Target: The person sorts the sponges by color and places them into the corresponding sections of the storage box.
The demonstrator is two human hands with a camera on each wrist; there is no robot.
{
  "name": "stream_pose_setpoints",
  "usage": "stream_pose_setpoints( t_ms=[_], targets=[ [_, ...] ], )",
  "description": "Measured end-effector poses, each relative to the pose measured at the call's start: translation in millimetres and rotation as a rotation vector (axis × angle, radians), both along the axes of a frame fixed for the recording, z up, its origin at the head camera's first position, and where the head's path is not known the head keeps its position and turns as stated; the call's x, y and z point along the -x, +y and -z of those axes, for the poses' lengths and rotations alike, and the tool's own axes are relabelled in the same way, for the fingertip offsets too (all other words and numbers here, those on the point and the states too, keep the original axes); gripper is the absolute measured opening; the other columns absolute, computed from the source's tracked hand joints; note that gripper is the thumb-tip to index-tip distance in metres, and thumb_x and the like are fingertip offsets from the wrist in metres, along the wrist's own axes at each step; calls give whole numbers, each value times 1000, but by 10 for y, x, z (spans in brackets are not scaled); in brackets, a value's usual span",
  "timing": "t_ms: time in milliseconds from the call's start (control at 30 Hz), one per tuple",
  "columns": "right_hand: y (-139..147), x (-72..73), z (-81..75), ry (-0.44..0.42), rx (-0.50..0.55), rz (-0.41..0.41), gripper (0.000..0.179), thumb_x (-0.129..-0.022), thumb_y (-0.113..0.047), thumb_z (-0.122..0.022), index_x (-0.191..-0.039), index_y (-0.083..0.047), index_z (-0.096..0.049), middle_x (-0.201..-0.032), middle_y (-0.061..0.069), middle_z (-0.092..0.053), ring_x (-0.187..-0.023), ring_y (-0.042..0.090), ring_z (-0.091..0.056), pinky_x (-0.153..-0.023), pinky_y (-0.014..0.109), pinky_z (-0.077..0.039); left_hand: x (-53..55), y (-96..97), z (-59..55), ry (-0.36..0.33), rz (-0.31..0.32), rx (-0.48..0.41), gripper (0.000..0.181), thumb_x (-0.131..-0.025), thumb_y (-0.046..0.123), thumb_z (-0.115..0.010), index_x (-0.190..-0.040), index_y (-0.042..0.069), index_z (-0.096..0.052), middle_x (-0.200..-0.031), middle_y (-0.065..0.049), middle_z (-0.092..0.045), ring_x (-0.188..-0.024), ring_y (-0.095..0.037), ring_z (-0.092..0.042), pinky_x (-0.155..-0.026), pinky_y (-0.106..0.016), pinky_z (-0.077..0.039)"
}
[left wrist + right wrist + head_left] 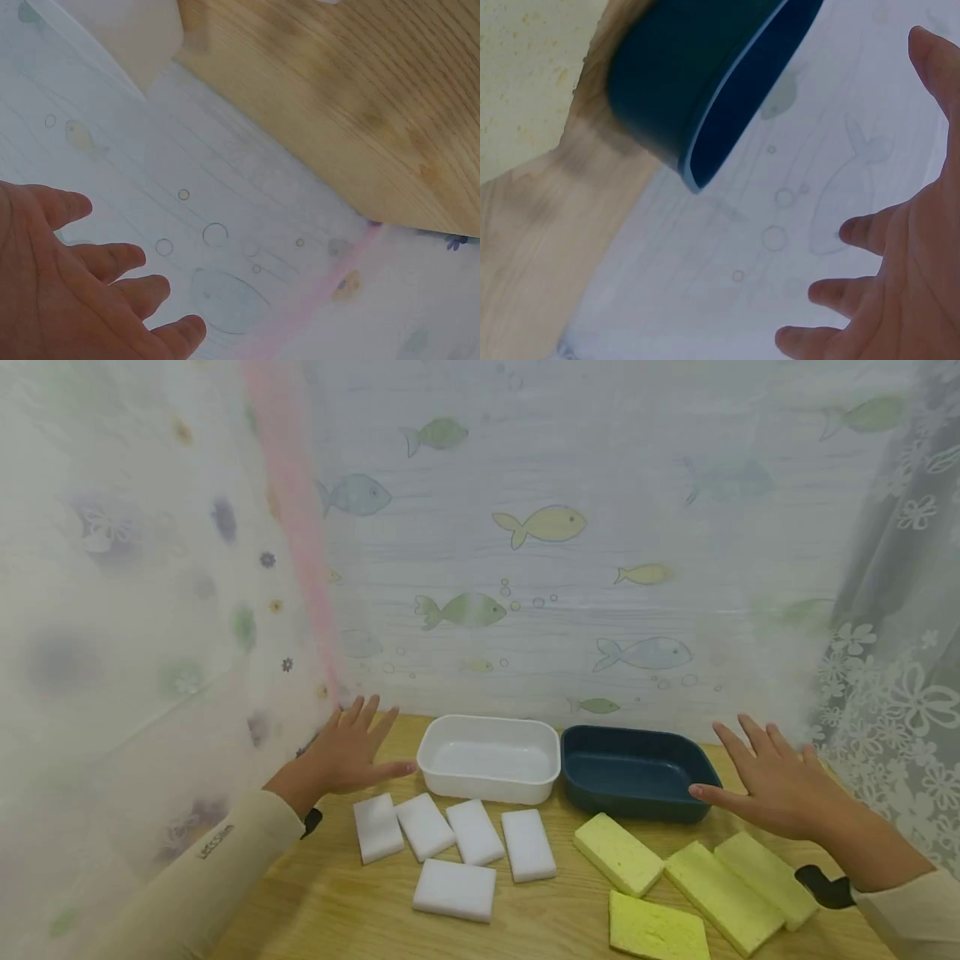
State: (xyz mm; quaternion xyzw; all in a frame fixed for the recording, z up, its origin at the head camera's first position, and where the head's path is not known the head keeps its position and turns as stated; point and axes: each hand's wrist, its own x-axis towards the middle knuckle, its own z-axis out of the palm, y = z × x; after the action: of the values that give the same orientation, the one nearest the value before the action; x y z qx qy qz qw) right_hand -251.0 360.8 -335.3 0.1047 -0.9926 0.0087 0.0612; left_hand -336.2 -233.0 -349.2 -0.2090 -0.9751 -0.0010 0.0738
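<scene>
My left hand (351, 752) is spread with straight fingers, just left of a white rectangular container (487, 793), and holds nothing. Fingers apart, my right hand (783, 789) hovers by the right end of a dark blue container (637, 806), also holding nothing. The two containers stand side by side at the table's back. In front of the white one lie several white sponges (453, 890). Several yellow sponges (618, 854) lie before the blue one, two of them side by side. In the right wrist view a yellow sponge (529, 75) appears beside the blue container (675, 67).
The wooden table (322, 902) ends just behind the containers. A fish-patterned curtain (540, 610) hangs at the back. Flowered sheets close in on the left (150, 610) and a lace curtain (907, 702) hangs at the right.
</scene>
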Motion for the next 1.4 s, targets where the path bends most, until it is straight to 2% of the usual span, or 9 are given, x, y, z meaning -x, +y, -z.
stream_pose_setpoints(
  t_ms=[333,567,733,933,1100,1300,1400],
  targets=[
    [7,39,71,-17,3,5,108,-93,-77,-52,-167,-10,-11,-164,39,-10,-141,72,-15,-93,92,-11,20,-40,0,-10,-16,5,109,-90,87,-40,-166,12,-20,-169,-29,-14,-155,-52,-16,-119,-75,-12],
    [-105,43,78,4,5,-20,108,-93,-78,-53,-167,-10,-15,-165,37,-13,-143,68,-19,-93,91,-16,59,-27,7,-39,-23,-29,111,-89,89,-39,-167,12,-17,-170,-27,-12,-157,-50,-13,-120,-74,-9],
    [-204,46,66,12,7,-50,107,-92,-76,-55,-166,-10,-17,-165,35,-15,-143,67,-21,-94,90,-18,92,43,39,-61,-7,-66,113,-89,89,-41,-167,11,-15,-170,-26,-13,-157,-47,-15,-121,-71,-14],
    [-356,80,98,11,26,-83,108,-92,-77,-56,-167,-12,-16,-167,32,-15,-145,65,-20,-98,90,-16,158,128,136,-95,6,-173,114,-87,88,-46,-168,13,-13,-171,-25,-13,-157,-47,-18,-121,-70,-18],
    [-496,110,130,23,21,-111,108,-91,-79,-54,-167,-13,-17,-167,30,-18,-146,62,-24,-99,88,-20,182,172,170,-126,-2,-254,115,-86,87,-50,-168,16,-11,-172,-22,-12,-155,-48,-21,-119,-70,-23],
    [-655,123,122,45,62,-164,105,-92,-76,-57,-166,-12,-19,-167,29,-21,-144,57,-35,-100,85,-28,217,191,245,-200,-7,-346,117,-85,86,-53,-168,18,-6,-174,-18,-6,-159,-44,-13,-121,-69,-20],
    [-743,134,139,52,86,-185,104,-92,-76,-56,-166,-11,-21,-167,28,-22,-143,55,-38,-102,82,-30,247,214,300,-210,4,-391,119,-85,85,-54,-168,14,-6,-174,-19,-6,-160,-42,-10,-122,-68,-18]
  ],
)
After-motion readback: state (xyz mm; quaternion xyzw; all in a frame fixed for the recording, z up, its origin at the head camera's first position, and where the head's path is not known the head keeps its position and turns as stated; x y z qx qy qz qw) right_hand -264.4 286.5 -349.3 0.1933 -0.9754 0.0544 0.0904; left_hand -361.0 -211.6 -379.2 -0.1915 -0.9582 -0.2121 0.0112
